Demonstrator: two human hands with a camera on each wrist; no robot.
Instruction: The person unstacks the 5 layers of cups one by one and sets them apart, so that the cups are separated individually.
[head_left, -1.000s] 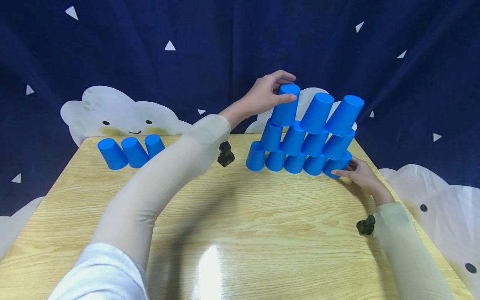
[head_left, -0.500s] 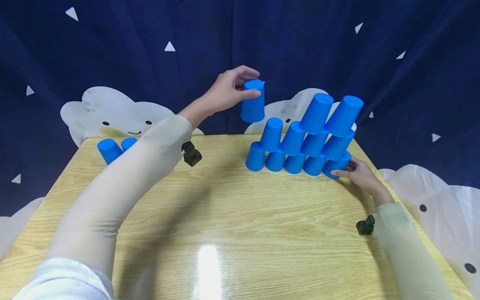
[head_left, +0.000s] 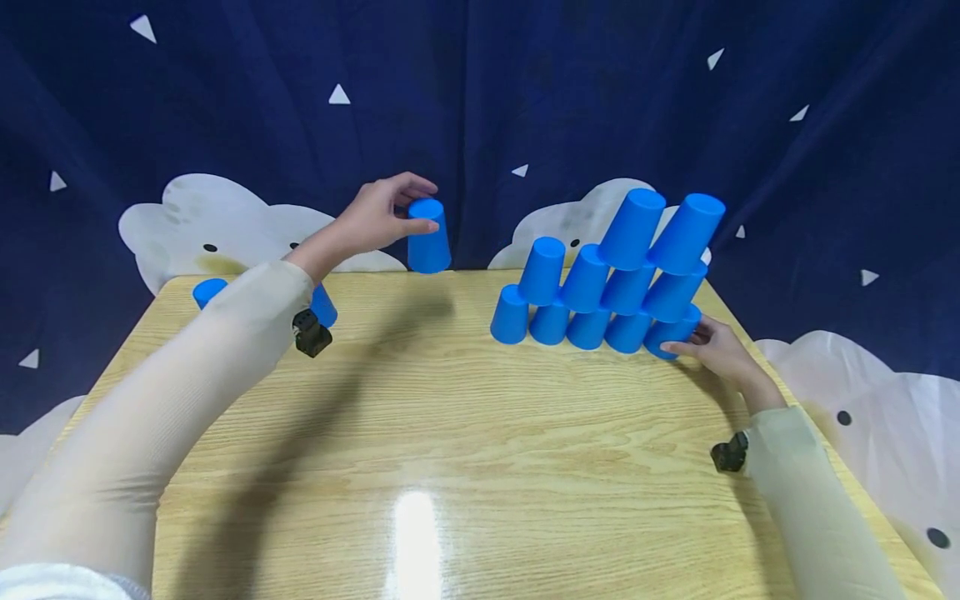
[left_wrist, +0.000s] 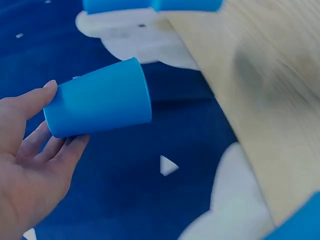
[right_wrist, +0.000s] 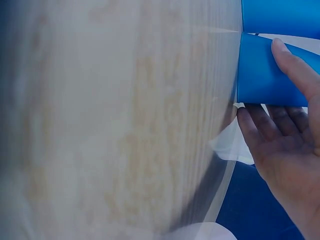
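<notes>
My left hand [head_left: 377, 217] pinches an upside-down blue cup [head_left: 429, 246] between thumb and fingers near its closed end. That cup hangs in the air near the table's back edge, left of a stack of upside-down blue cups. In the left wrist view the held cup [left_wrist: 100, 100] has its wide rim pointing away from the palm. My right hand [head_left: 723, 357] grips the rightmost cup [head_left: 663, 336] of the stack's bottom row, thumb on the near side. Several cups form the two lower rows; two cups, the left one [head_left: 632, 229] and right one [head_left: 687, 235], sit on top at the right.
On the table's [head_left: 480, 433] back left, a blue cup [head_left: 210, 292] and another blue cup [head_left: 324, 307] show past my left sleeve, which hides what lies between. A dark blue curtain [head_left: 465, 100] with clouds hangs behind the table.
My left hand has carried the cup off the left of the stack's top row, moving left and then lower. My right hand stays on the bottom cup.
</notes>
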